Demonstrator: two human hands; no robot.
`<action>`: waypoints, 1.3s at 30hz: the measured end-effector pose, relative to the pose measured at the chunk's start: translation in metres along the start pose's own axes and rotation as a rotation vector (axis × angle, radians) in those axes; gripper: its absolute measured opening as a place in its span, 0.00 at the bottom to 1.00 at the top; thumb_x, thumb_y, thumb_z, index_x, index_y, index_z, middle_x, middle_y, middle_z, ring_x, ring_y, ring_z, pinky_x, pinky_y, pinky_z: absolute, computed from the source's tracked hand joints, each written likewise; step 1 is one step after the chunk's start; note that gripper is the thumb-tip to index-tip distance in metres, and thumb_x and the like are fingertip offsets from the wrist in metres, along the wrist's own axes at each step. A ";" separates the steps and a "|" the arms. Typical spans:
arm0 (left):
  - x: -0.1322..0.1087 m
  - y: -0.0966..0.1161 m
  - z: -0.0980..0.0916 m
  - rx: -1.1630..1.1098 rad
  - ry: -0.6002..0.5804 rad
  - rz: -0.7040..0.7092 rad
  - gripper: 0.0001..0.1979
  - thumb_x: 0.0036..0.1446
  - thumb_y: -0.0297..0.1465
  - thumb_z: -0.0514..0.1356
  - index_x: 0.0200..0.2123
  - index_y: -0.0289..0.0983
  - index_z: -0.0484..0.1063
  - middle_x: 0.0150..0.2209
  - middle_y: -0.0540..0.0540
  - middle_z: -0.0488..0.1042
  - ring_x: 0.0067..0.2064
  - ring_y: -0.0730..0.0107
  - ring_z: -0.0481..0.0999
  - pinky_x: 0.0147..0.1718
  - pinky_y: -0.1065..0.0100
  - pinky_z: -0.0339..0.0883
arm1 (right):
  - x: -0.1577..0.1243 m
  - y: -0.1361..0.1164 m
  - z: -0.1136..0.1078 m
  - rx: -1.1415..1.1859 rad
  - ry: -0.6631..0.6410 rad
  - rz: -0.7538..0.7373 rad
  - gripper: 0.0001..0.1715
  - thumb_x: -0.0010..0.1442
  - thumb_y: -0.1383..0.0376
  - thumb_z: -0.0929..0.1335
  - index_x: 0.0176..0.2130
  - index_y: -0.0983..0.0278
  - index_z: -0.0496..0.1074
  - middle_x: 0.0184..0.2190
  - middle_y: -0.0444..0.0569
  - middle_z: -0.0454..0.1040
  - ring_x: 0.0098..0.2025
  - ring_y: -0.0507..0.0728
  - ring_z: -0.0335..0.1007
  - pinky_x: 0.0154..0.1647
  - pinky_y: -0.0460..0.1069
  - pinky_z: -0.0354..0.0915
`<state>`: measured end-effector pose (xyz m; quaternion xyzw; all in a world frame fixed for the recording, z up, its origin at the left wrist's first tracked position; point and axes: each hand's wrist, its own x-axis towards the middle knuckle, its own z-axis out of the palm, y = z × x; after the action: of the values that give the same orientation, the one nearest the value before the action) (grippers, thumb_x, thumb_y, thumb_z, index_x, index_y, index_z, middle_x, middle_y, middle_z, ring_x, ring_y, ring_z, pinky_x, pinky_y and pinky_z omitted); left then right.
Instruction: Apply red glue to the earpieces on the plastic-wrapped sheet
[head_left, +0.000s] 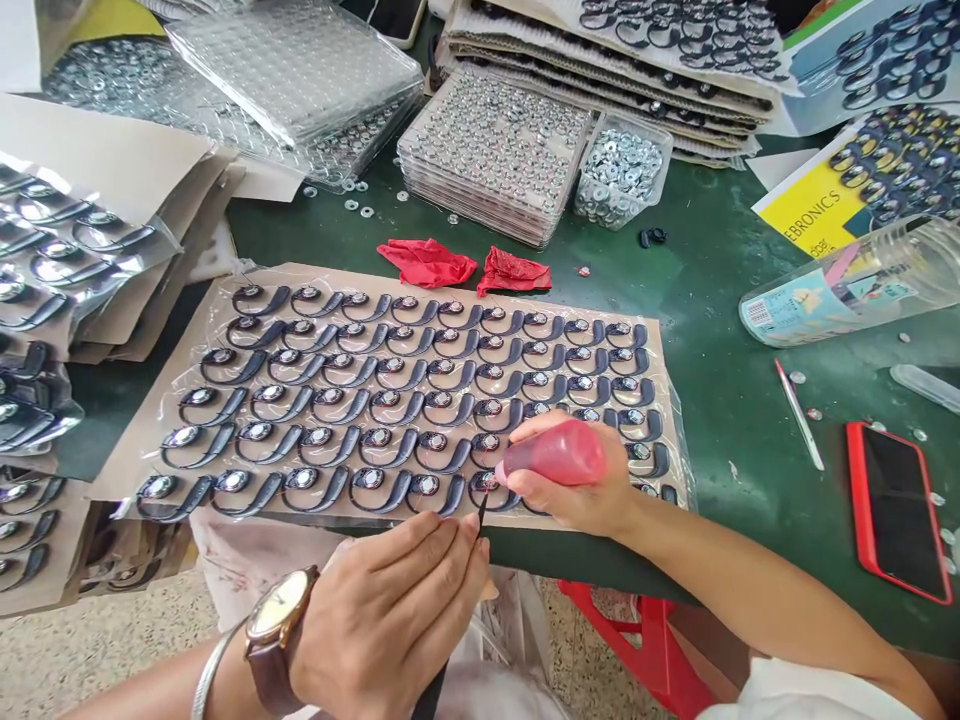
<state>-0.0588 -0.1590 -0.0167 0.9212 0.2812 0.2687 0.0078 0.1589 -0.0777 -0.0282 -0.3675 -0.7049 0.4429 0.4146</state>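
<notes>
A cardboard sheet (120, 455) under clear plastic lies before me, carrying rows of black ear-hook earphone shells with small round silver parts. My right hand (592, 500) is wrapped around a soft squeeze bottle of red liquid (559, 452). Its pale nozzle points left at an earphone shell (486, 482) in the nearest row. Just below that shell, my left hand (397, 600) is closed around a thin black pointed tool, probably tweezers (482, 512), whose tip reaches the shell's edge. Most of the tool is hidden by my fingers. Whether the nozzle touches the shell I cannot tell.
Behind the sheet lie red scraps (427, 263), stacked plastic trays (491, 150) and a box of metal discs (622, 170). At right are a clear jar (847, 285), a thin stick (799, 415) and a red-cased phone (900, 510). More loaded sheets (97, 150) are piled left.
</notes>
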 end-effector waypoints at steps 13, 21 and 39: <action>0.000 0.001 -0.002 -0.032 -0.002 -0.036 0.15 0.64 0.27 0.51 0.45 0.26 0.74 0.47 0.37 0.76 0.54 0.59 0.73 0.60 0.59 0.64 | 0.001 0.003 0.000 -0.177 0.073 -0.126 0.10 0.53 0.59 0.73 0.32 0.63 0.73 0.28 0.46 0.78 0.25 0.51 0.75 0.27 0.45 0.72; 0.001 0.000 -0.004 -0.051 -0.007 -0.041 0.13 0.63 0.26 0.53 0.46 0.25 0.73 0.47 0.36 0.76 0.54 0.57 0.73 0.60 0.59 0.63 | 0.001 0.002 0.000 -0.160 0.107 -0.060 0.09 0.55 0.59 0.72 0.29 0.63 0.74 0.21 0.44 0.76 0.22 0.52 0.73 0.28 0.48 0.73; 0.004 -0.001 -0.009 -0.120 -0.047 -0.086 0.11 0.61 0.24 0.56 0.45 0.25 0.74 0.47 0.37 0.77 0.54 0.57 0.73 0.56 0.57 0.65 | 0.003 -0.002 -0.002 -0.134 0.110 0.015 0.10 0.56 0.58 0.71 0.29 0.63 0.72 0.21 0.46 0.76 0.23 0.53 0.73 0.28 0.48 0.72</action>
<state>-0.0607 -0.1576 -0.0073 0.9121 0.3038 0.2629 0.0812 0.1587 -0.0750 -0.0247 -0.4235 -0.7063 0.3769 0.4240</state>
